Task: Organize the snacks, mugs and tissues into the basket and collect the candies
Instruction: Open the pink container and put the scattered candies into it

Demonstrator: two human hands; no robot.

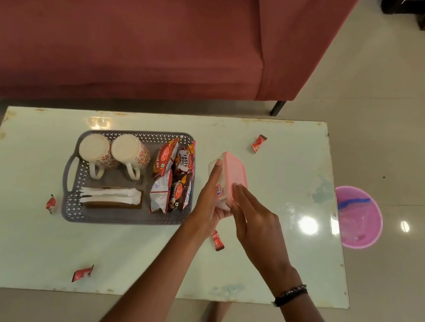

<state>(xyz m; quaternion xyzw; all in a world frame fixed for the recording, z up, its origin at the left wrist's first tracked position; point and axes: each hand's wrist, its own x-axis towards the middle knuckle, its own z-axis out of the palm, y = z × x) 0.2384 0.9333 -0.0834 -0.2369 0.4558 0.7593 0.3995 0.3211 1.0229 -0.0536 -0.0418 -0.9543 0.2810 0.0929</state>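
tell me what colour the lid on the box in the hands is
Pink. The lid of the box shows best in the head view, the only one.

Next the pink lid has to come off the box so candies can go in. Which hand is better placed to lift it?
Probably the right hand: its fingers lie flat on the pink lid, while the left hand grips the side of the box, steadying it.

A grey, perforated basket point(123, 219) is seen; mugs point(114, 154) are white with red flowers; the box lid point(233, 174) is pink; candies point(258, 143) are red.
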